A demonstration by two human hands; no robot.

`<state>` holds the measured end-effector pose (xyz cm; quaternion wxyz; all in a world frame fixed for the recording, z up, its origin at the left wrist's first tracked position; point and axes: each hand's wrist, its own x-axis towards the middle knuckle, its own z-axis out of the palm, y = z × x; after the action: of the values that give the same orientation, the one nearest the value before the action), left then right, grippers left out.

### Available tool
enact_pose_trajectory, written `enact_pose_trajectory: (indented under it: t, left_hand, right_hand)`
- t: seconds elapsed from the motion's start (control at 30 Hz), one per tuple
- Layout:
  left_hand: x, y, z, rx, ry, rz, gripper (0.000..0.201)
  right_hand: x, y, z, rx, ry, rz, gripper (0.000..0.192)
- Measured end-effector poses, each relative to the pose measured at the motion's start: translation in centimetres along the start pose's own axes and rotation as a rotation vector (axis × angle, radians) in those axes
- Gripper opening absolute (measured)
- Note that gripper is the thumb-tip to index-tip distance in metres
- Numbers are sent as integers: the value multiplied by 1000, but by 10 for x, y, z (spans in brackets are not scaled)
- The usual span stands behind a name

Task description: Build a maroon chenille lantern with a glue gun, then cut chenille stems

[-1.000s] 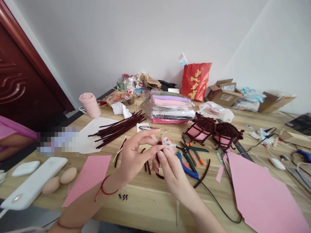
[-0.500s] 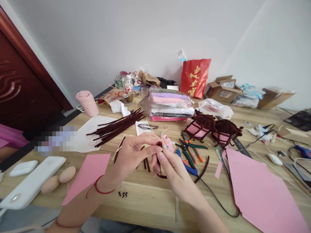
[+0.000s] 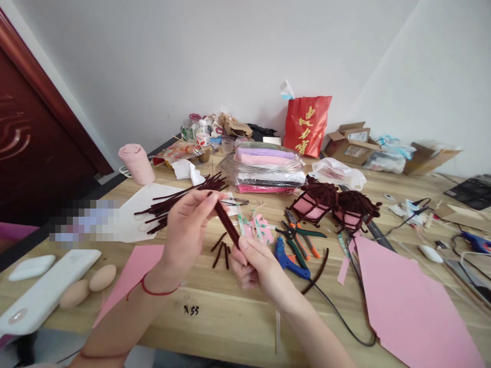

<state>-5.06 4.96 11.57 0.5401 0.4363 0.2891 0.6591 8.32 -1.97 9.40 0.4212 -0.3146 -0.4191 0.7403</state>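
Between my two hands stretches a short bundle of dark brown pipe cleaners (image 3: 227, 224), slanting down to the right. My left hand (image 3: 187, 230) pinches its upper end between thumb and fingers. Around the lower end, the fingers of my right hand (image 3: 255, 263) are closed. Several short cut pipe cleaners (image 3: 221, 254) lie on the table behind my hands. A loose pile of long pipe cleaners (image 3: 169, 204) rests on white paper at the left. To the right are a blue glue gun (image 3: 286, 259) and pliers (image 3: 297, 237) with green and orange handles.
Two brown pipe-cleaner lanterns (image 3: 315, 202) with pink panels stand at right, behind a large pink sheet (image 3: 414, 301). Plastic-wrapped pipe cleaner packs (image 3: 268, 171) and a red bag (image 3: 307, 125) are at the back. Two eggs (image 3: 103, 277) and a white power strip (image 3: 49, 291) lie at left.
My hands were close together and have moved apart, the left one up and to the left. The brown bundle now shows at length between them.
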Motion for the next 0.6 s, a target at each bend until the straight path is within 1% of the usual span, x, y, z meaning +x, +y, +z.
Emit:
enact_pose_trajectory:
  t: [0.13,0.23,0.33,0.4,0.43,0.47,0.5,0.53,0.57,0.6]
  left_hand:
    - [11,11,-9,-74,64,60,16]
    - [15,15,-16,-107,74,114,13]
    - [22,19,-24,-125,39,139,9]
    - [33,24,-35,-146,77,156,10]
    - [41,28,-42,-162,114,163,14]
    - [49,31,-51,-200,176,195,17]
    - [57,35,-60,-252,196,223,21]
    - [65,38,-68,-267,207,230,22]
    - [71,40,-75,-261,216,211,23]
    - [75,42,-80,-261,235,221,24]
  right_hand:
    - [1,4,7,121,-36,45,48]
    - [2,7,11,118,-48,62,51]
    - [-1,11,15,29,-7,-15,51]
    - [-8,13,17,-39,21,-87,49]
    - [-13,12,18,-87,22,-107,48]
    - [-17,9,17,-167,22,-113,47]
    - [-21,4,15,-284,27,-116,45]
    - [-25,-2,10,-438,39,-124,43]
    - [-26,-10,1,-636,88,-130,41]
    - [-26,-19,-10,-833,149,-161,37]
